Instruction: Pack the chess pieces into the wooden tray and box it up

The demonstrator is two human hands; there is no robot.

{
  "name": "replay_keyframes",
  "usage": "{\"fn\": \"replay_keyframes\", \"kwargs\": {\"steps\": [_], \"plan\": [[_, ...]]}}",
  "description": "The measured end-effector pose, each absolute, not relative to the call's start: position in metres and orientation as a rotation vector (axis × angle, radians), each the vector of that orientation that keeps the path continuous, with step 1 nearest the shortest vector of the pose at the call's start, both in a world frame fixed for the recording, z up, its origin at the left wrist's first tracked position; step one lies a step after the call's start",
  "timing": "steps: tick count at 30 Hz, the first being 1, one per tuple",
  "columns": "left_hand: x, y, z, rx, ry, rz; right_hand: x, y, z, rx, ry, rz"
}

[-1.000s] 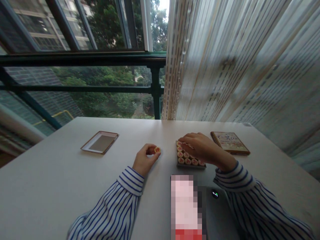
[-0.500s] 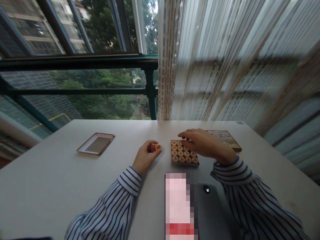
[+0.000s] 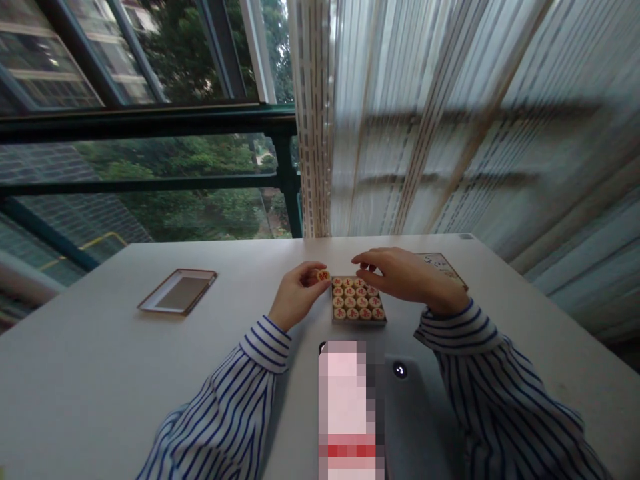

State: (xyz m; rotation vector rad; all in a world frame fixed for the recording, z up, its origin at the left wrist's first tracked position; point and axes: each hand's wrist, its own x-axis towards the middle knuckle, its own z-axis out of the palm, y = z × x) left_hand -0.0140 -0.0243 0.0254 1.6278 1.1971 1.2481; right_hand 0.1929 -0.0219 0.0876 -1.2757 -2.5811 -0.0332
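My left hand (image 3: 299,295) pinches a round Chinese chess piece (image 3: 323,275) between thumb and fingers. The piece shows a red character and is held just off the back left corner of a small square box (image 3: 361,323). Rows of similar red-marked chess pieces (image 3: 352,303) fill the box, characters facing up. Over the box's back right part hovers my right hand (image 3: 407,279), its fingers loosely bent and apart from the thumb. Nothing shows in them. Part of the back right pieces is hidden beneath that hand.
A shallow rectangular tray or lid (image 3: 187,295) lies at the left of the white table (image 3: 90,360). Behind my right hand is a printed flat box or lid (image 3: 447,265). In front are a phone with a blurred screen (image 3: 345,393) and a flat grey object (image 3: 415,413).
My left hand has brought the piece right and away from me, to the box's corner. My right hand has drawn back slightly from the pieces. The view has turned a little right.
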Motion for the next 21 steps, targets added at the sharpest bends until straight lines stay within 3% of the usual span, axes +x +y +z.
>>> {"fn": "replay_keyframes", "kwargs": {"steps": [21], "plan": [[0.027,0.008,0.043,1.658,1.003,1.172,0.210,-0.014,0.089,-1.370,-2.532,0.032]]}}
